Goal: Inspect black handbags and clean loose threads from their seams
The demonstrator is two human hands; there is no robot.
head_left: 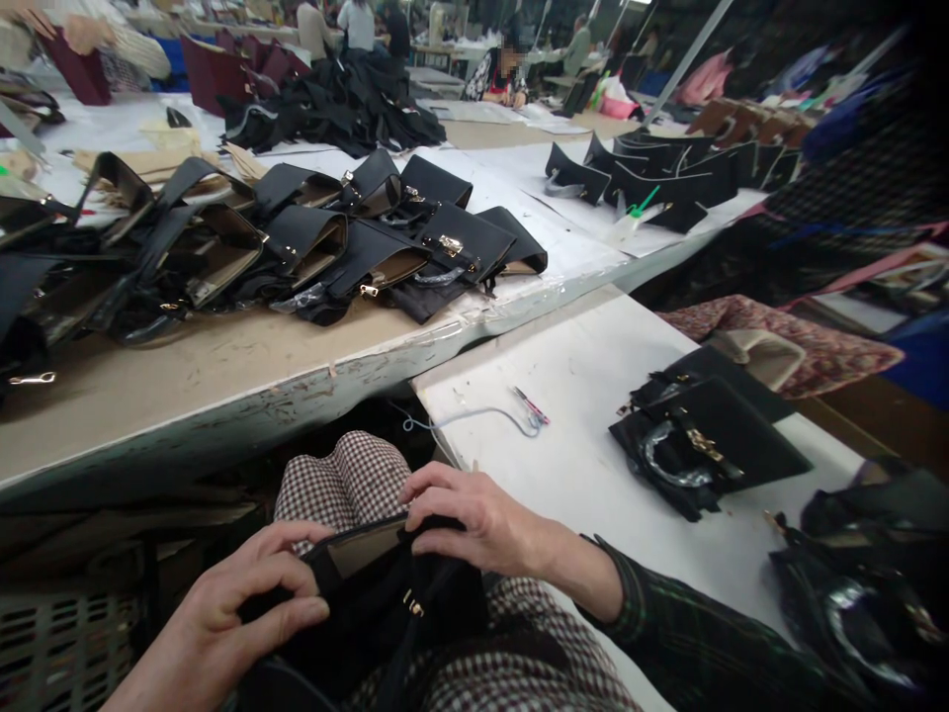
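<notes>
A black handbag point(378, 603) with a tan lining lies on my lap, over a brown-and-white checked apron point(348, 475). My left hand point(248, 598) pinches the left end of its rim between thumb and fingers. At the other end, my right hand point(467, 519) has its fingers curled over the edge. Between the hands the tan inside of the opening shows. Small gold-coloured metal fittings hang on the bag's near side. Its lower part is dark and partly hidden by my left hand and the shadow.
Finished-looking black handbags point(712, 425) lie on the white side table point(489, 465), near small pink-handled snips point(530, 405) on a cord. Several black bags point(311, 237) crowd the long workbench point(297, 391). A plastic crate point(66, 643) stands at lower left. People work farther back.
</notes>
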